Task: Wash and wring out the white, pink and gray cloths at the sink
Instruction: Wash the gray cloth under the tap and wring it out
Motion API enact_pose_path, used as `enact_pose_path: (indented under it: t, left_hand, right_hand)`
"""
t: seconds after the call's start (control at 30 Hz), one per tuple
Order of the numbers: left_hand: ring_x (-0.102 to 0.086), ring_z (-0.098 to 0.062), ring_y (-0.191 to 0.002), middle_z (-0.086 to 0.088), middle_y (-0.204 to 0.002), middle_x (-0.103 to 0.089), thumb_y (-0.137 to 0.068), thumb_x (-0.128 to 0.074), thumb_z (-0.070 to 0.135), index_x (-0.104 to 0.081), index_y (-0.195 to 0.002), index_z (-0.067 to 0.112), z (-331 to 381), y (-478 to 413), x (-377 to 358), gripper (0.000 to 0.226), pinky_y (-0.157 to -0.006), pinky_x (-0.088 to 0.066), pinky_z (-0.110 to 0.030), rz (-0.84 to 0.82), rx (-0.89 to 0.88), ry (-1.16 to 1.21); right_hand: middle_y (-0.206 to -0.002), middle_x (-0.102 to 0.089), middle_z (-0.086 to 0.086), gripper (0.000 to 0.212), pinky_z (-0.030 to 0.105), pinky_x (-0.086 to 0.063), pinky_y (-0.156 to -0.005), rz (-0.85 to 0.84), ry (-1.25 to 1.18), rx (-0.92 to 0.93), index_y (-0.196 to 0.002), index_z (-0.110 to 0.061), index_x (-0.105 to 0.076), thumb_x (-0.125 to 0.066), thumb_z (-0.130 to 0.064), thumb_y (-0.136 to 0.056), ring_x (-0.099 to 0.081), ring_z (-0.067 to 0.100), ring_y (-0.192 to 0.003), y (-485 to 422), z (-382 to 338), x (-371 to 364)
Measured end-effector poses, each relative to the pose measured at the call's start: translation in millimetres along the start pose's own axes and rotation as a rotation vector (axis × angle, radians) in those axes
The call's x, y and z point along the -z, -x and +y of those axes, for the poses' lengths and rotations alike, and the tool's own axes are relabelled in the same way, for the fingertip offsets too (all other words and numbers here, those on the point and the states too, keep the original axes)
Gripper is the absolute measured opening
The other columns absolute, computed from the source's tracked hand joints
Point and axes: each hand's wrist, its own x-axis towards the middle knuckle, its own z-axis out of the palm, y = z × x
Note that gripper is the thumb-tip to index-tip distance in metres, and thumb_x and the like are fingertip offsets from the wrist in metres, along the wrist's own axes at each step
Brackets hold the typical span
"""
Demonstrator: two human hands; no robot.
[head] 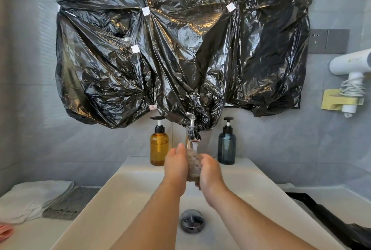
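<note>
- Two hands meet over the sink (128, 189), forearms reaching in from below, palms turned toward each other.
- left hand (175, 166) and right hand (210, 173) are both curled tight round a twisted grayish cloth (193, 166), which is squeezed between the fingers.
- faucet (191, 135) is just above the fingertips, with water hitting the top of the cloth.
- white cloth (34, 197), gray cloth (68, 203) and a corner of pink cloth (5, 231) sit well left of the fingers on the counter (40, 235).
</note>
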Motion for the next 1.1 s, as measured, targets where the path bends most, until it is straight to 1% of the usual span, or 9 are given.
enact_pose_path:
  t: [0.1,0.23,0.4,0.53,0.73,0.83,0.93,1.0,1.1]
  left_hand:
    - [-0.056,-0.025,-0.073,-0.01,-0.079,-0.057,-0.106,-0.035,0.03,-0.054,-0.085,0.009,-0.5,-0.1,2.3,0.035,-0.065,-0.046,-0.034,0.152,-0.078,-0.078]
    - [-0.057,-0.024,-0.079,-0.008,-0.084,-0.059,-0.107,-0.036,0.022,-0.054,-0.088,0.009,-6.6,-5.4,-0.1,0.03,-0.072,-0.049,-0.038,0.089,-0.109,-0.261]
    - [-0.057,-0.016,-0.077,-0.001,-0.089,-0.058,-0.103,-0.043,0.02,-0.057,-0.096,0.018,-2.6,1.6,0.3,0.015,-0.072,-0.054,-0.033,-0.221,0.013,-0.345]
    - [-0.063,-0.016,-0.068,-0.003,-0.081,-0.067,-0.103,-0.046,0.03,-0.07,-0.1,0.016,4.0,12.3,0.8,0.029,-0.053,-0.046,-0.02,-0.274,0.15,-0.206]
    - [-0.066,-0.03,-0.099,-0.016,-0.112,-0.066,-0.095,-0.062,0.031,-0.06,-0.119,0.01,4.8,10.0,14.3,0.032,-0.06,-0.056,-0.03,-0.272,0.383,0.039]
    - [-0.064,-0.032,-0.105,-0.02,-0.116,-0.067,-0.098,-0.051,0.017,-0.059,-0.125,0.006,4.0,1.7,14.7,0.03,-0.056,-0.05,-0.027,-0.206,0.348,0.248]
    - [-0.065,-0.036,-0.109,-0.021,-0.114,-0.071,-0.1,-0.047,0.019,-0.064,-0.121,0.003,2.5,-1.3,10.7,0.031,-0.076,-0.057,-0.039,-0.151,0.318,0.366]
    - [-0.068,-0.032,-0.102,-0.016,-0.109,-0.074,-0.1,-0.048,0.021,-0.065,-0.123,0.004,2.6,-3.2,9.2,0.033,-0.08,-0.059,-0.041,-0.105,0.267,0.359]
    - [-0.066,-0.023,-0.079,-0.007,-0.084,-0.074,-0.098,-0.052,0.021,-0.069,-0.108,0.009,4.3,-2.4,11.7,0.024,-0.059,-0.048,-0.026,-0.066,0.205,0.275]
  right_hand:
    - [-0.083,-0.06,0.002,0.032,0.034,-0.048,-0.061,-0.034,0.106,0.104,-0.09,-0.019,-0.057,-0.034,-0.037,-0.103,-0.057,0.018,-0.073,8.7,11.6,-16.8]
    - [-0.104,-0.068,0.001,0.041,0.045,-0.054,-0.092,0.097,0.31,0.163,-0.113,-0.021,-0.061,-0.027,-0.043,-0.108,-0.064,0.02,-0.1,-0.5,20.0,-19.7]
    - [-0.083,-0.069,0.012,0.044,0.031,-0.054,-0.055,0.094,0.25,-0.038,-0.088,-0.018,-0.062,-0.031,-0.043,-0.107,-0.067,0.028,-0.071,-14.5,10.6,-1.4]
    - [-0.091,-0.073,0.012,0.035,0.045,-0.062,-0.075,0.088,0.143,-0.014,-0.084,-0.021,-0.069,-0.045,-0.036,-0.104,-0.07,0.03,-0.084,-20.3,3.5,13.3]
    - [-0.09,-0.067,0.013,0.006,0.028,-0.046,-0.061,0.125,-0.079,0.042,-0.089,-0.013,-0.066,-0.061,-0.013,-0.092,-0.063,0.027,-0.077,-24.3,-5.9,25.6]
    - [-0.091,-0.071,0.016,0.027,0.032,-0.042,-0.067,0.119,-0.287,-0.142,-0.088,-0.01,-0.07,-0.059,-0.034,-0.088,-0.062,0.029,-0.085,-23.7,-2.9,23.6]
    - [-0.094,-0.078,0.013,0.06,0.032,-0.047,-0.074,0.003,-0.317,-0.321,-0.1,-0.01,-0.075,-0.044,-0.061,-0.097,-0.066,0.029,-0.089,-19.8,3.9,17.9]
    - [-0.08,-0.076,0.009,0.069,0.024,-0.046,-0.058,-0.088,-0.336,-0.387,-0.1,-0.012,-0.075,-0.039,-0.071,-0.095,-0.064,0.023,-0.07,-16.5,3.0,14.0]
    - [-0.065,-0.067,0.004,0.061,0.016,-0.028,-0.036,-0.117,-0.287,-0.407,-0.091,-0.016,-0.071,-0.045,-0.071,-0.093,-0.048,0.013,-0.045,-16.5,-2.3,15.6]
